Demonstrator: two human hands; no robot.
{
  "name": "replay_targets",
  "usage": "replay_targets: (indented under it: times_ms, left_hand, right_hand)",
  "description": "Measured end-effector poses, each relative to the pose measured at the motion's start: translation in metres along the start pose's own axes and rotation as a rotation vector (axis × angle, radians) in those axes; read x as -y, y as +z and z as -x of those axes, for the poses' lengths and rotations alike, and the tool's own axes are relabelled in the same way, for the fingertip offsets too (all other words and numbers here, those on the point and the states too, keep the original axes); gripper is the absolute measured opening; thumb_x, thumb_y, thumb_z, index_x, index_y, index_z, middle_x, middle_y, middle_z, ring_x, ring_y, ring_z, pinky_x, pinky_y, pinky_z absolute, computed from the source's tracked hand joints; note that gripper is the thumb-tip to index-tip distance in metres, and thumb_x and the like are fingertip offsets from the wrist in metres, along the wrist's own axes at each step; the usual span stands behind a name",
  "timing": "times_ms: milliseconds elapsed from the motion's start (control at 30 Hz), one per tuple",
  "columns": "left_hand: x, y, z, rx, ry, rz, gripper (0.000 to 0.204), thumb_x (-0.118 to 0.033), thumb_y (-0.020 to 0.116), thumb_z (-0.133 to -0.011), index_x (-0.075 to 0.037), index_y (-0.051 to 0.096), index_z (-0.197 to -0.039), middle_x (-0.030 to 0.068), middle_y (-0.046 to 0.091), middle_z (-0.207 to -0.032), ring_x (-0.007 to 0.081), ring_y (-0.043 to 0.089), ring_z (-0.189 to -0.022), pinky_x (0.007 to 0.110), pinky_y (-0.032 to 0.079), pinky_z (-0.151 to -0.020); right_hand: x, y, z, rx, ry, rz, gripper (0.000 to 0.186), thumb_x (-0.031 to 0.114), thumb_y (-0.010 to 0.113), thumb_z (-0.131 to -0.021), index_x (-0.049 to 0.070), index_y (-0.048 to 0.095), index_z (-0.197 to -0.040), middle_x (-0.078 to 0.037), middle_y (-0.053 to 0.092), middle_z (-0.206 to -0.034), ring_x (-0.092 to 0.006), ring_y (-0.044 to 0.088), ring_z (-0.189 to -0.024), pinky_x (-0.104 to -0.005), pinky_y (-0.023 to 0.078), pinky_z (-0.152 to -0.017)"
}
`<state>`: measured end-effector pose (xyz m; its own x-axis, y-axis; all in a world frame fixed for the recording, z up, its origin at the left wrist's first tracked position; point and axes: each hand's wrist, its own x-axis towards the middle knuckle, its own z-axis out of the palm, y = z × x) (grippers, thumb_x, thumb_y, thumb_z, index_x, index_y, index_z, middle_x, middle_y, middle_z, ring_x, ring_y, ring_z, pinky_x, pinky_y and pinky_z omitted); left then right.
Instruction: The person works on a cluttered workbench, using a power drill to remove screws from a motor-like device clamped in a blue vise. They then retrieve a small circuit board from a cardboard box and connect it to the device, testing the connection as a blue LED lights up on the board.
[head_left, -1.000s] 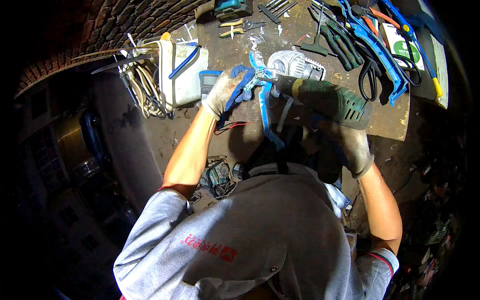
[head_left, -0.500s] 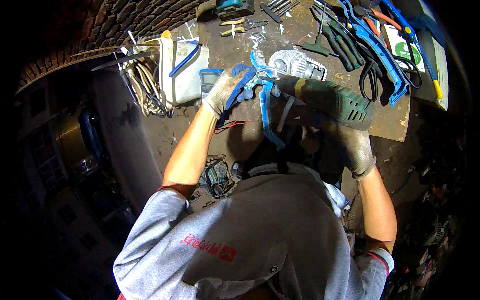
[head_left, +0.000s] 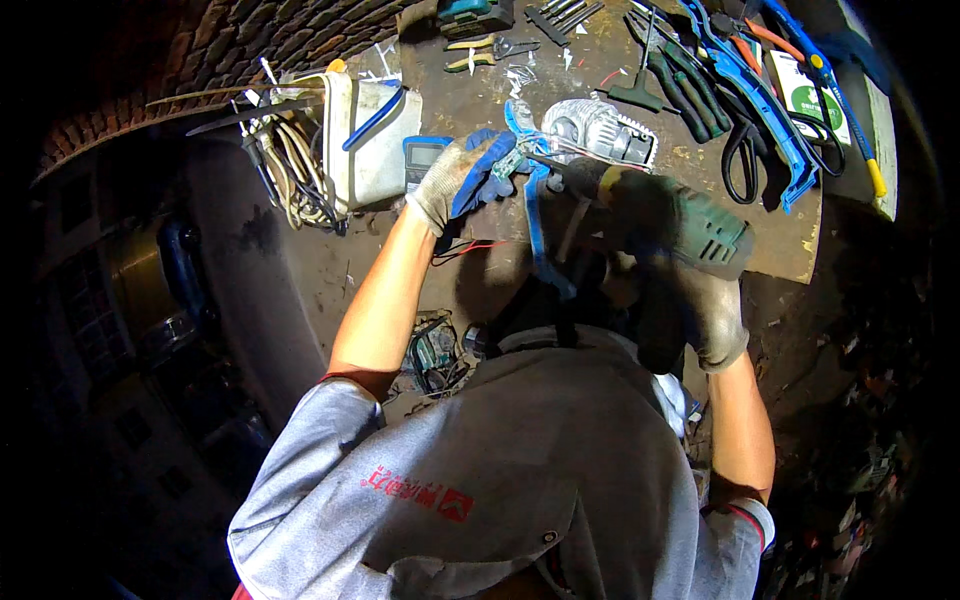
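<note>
Gloved in white and blue, my left hand [head_left: 465,175] is closed on a long blue plastic-and-metal piece [head_left: 540,235] and small light parts at its upper end. My right hand [head_left: 705,320], also gloved and partly shaded, grips a green power drill [head_left: 700,225] pointed left at that piece. The bit's tip is too small to make out clearly. Just behind them lies a silver finned metal housing [head_left: 600,135] with thin wires across it. A blue-framed meter [head_left: 425,155] sits beside my left hand, with red and black leads hanging below.
A white container [head_left: 375,165] with coiled cables [head_left: 290,175] is left of the worktable [head_left: 780,250]. Snips [head_left: 480,55], a teal-black case [head_left: 470,15], pliers [head_left: 680,85], T-handle tool [head_left: 630,95], long blue tools [head_left: 740,90] and scissors [head_left: 745,160] lie toward the back. A brick wall rises upper left.
The drill has shifted slightly to the right, and my right forearm has moved inward to the left. My left hand has moved only very slightly, still holding the blue piece.
</note>
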<state>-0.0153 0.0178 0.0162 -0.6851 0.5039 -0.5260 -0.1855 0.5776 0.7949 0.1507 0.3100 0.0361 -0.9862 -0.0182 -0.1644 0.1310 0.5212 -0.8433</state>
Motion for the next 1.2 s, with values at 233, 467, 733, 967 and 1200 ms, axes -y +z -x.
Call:
replay_targets:
  times_ms: [233,467,733,967,1200]
  left_hand:
    - [0.021,0.001,-0.014,-0.040,-0.100,0.248,0.043,-0.039,0.057,-0.096,-0.002,0.059,-0.117,0.0059,0.066,-0.092,0.0117,0.062,-0.073,0.025,0.051,-0.063]
    - [0.030,0.001,-0.012,-0.057,-0.091,0.245,0.040,-0.034,0.063,-0.091,-0.001,0.058,-0.114,0.0090,0.065,-0.088,0.0133,0.062,-0.064,0.025,0.047,-0.050]
    - [0.040,0.003,-0.018,-0.084,0.096,-0.295,0.041,-0.033,0.056,-0.089,-0.006,0.057,-0.119,0.0156,0.063,-0.111,0.0340,0.061,-0.100,0.040,0.049,-0.089]
    - [0.021,0.018,-0.011,-0.177,0.057,-0.041,0.033,-0.020,0.060,-0.086,-0.009,0.060,-0.116,0.0134,0.064,-0.106,0.0323,0.062,-0.096,0.039,0.050,-0.085]
    - [0.031,0.024,-0.013,-0.169,0.240,0.167,0.039,-0.020,0.062,-0.083,-0.006,0.058,-0.119,0.0153,0.063,-0.109,0.0355,0.059,-0.104,0.041,0.048,-0.092]
  right_hand:
    - [-0.004,0.031,0.040,0.010,0.479,-1.322,0.040,0.005,0.068,-0.085,0.004,0.059,-0.124,-0.006,0.063,-0.116,-0.0175,0.059,-0.104,-0.0323,0.049,-0.091]
    - [0.009,0.025,0.034,0.088,0.401,-1.167,0.043,0.002,0.068,-0.084,0.003,0.059,-0.127,-0.007,0.063,-0.122,-0.0164,0.059,-0.109,-0.0314,0.046,-0.095]
    - [0.025,0.014,0.021,0.092,0.176,-0.997,0.044,0.003,0.065,-0.084,0.003,0.058,-0.128,-0.008,0.063,-0.123,-0.0171,0.059,-0.111,-0.0330,0.046,-0.096]
    - [0.044,0.001,-0.002,-0.005,-0.348,-0.569,0.052,-0.002,0.060,-0.081,0.004,0.054,-0.132,-0.012,0.060,-0.127,-0.0239,0.059,-0.115,-0.0336,0.047,-0.098]
    - [0.038,0.022,0.009,-0.048,-0.286,-0.346,0.041,0.000,0.061,-0.085,0.004,0.058,-0.125,-0.012,0.063,-0.122,-0.0251,0.061,-0.111,-0.0333,0.047,-0.095]
